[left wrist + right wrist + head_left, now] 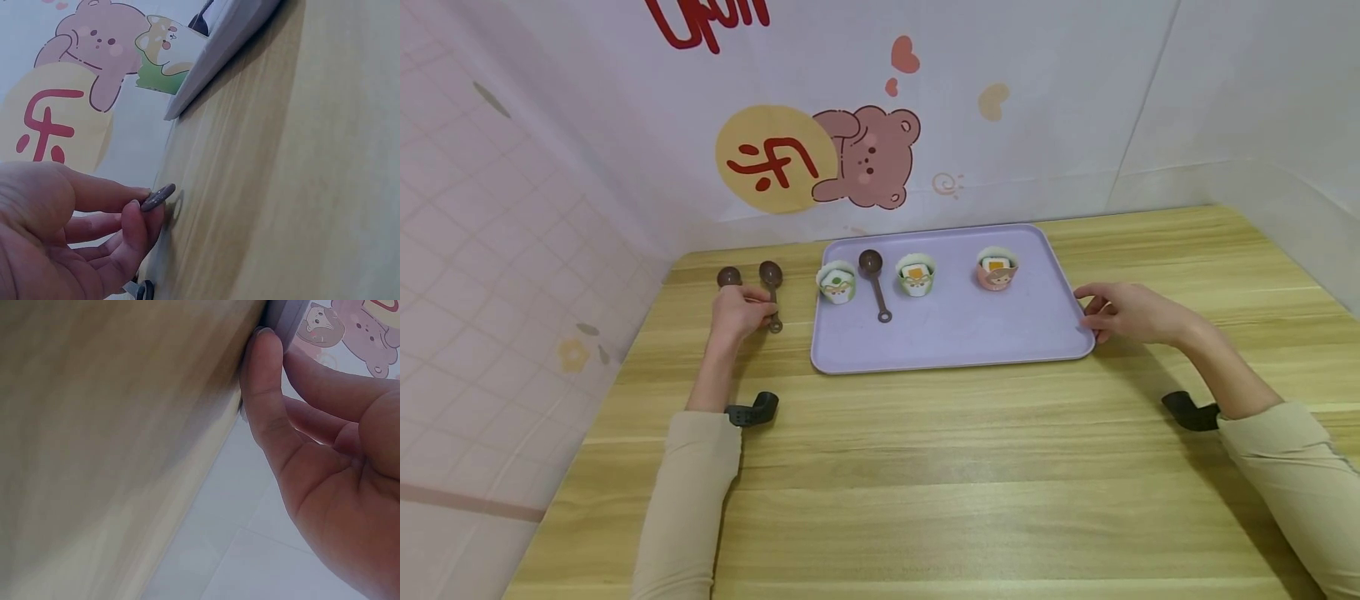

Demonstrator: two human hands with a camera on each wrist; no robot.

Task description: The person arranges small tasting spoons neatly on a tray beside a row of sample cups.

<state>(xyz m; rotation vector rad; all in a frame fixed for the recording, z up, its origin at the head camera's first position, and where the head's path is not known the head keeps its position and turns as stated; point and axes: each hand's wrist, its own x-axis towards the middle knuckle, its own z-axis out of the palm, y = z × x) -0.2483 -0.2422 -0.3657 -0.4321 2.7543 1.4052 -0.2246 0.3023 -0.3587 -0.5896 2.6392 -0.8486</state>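
Observation:
My left hand point(739, 315) pinches the handle of a brown measuring spoon point(771, 273) between thumb and fingers, beside the tray's left side. Its ring end point(159, 197) sticks out past the fingertips in the left wrist view. Just left of it lies a second brown spoon point(728, 277), its handle hidden by the hand. At the opposite end, my right hand point(1131, 313) holds the right edge of a lilac tray point(955, 337) near its front corner. The thumb point(265, 362) presses against the tray's edge in the right wrist view.
On the tray stand a green cup point(838, 283) at left, another green cup point(916, 277) and a pink cup point(997, 269), each with white contents. A brown spoon point(877, 285) lies between the green ones. Behind the wooden table point(955, 475) rises a printed wall covering point(1045, 142).

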